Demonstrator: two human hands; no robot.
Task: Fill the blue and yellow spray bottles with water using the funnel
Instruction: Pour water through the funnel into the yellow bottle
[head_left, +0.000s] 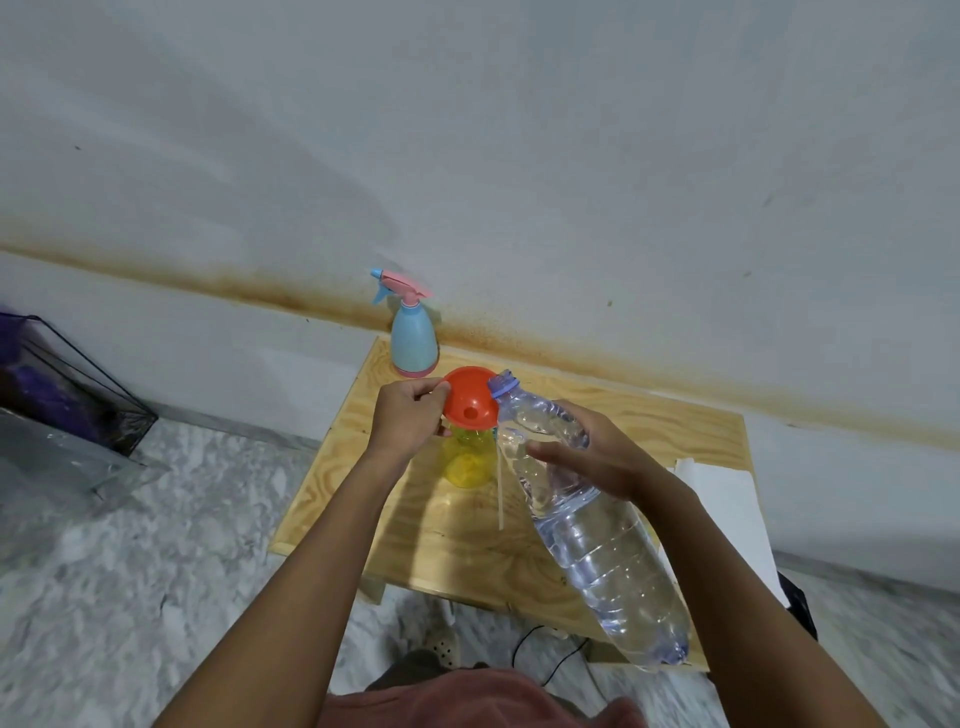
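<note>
An orange funnel (470, 399) sits in the neck of the yellow spray bottle (467, 460), which stands on the wooden table (415, 530) without its spray head. My left hand (408, 415) pinches the funnel's left rim. My right hand (587, 457) grips a large clear water bottle (597, 525), tilted so its open purple-ringed mouth rests at the funnel's right rim. The blue spray bottle (413, 340) with a pink and blue trigger head stands upright at the table's far edge by the wall.
A white sheet (722, 499) lies at the table's right side. A dark wire basket (67, 384) stands on the marble floor at the left. A black cable (545, 660) runs under the table's front edge, near my foot.
</note>
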